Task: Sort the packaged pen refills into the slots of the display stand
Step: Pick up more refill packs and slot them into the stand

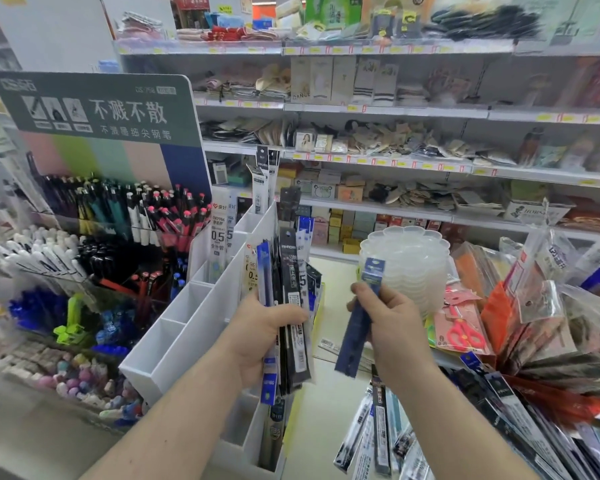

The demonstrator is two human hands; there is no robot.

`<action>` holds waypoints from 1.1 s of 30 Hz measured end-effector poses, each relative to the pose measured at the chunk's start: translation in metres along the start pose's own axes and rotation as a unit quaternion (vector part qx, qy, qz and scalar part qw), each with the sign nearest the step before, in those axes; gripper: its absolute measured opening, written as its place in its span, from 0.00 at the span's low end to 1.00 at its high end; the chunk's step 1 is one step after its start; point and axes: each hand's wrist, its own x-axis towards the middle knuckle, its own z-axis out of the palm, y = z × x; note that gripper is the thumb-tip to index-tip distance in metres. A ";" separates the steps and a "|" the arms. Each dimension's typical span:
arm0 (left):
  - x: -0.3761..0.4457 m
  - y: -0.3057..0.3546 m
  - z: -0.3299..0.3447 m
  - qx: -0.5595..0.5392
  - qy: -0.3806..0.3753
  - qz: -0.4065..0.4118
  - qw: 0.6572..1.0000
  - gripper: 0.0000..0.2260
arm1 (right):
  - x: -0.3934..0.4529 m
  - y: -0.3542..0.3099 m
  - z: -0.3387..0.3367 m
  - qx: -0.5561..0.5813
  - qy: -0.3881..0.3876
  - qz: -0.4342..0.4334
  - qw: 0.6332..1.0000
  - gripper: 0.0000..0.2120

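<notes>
Shop aisle; hands gripping refill packs

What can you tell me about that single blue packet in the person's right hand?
The blue packet is a long, narrow pack, dark blue with a lighter printed header at its top. The right hand pinches it near its upper part, thumb in front. It hangs tilted, lower end towards the left, in the air, apart from the bundle.

The left hand hid the refill packs' middles; loose packs ran off the bottom edge.
</notes>
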 end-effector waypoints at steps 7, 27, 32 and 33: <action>0.012 0.003 -0.012 -0.015 0.069 0.056 0.996 0.14 | 0.057 0.028 -0.016 -0.056 0.108 0.069 0.990 0.12; 0.014 -0.001 -0.023 0.002 0.091 0.133 0.987 0.16 | 0.192 0.085 0.022 -0.384 -0.009 0.051 0.922 0.07; 0.015 -0.001 -0.025 0.010 0.088 0.125 0.988 0.18 | 0.196 0.097 0.011 -0.388 -0.027 0.113 0.914 0.17; 0.015 -0.001 -0.025 0.010 0.086 0.125 0.988 0.16 | 0.194 0.098 0.008 -0.381 -0.024 0.117 0.917 0.18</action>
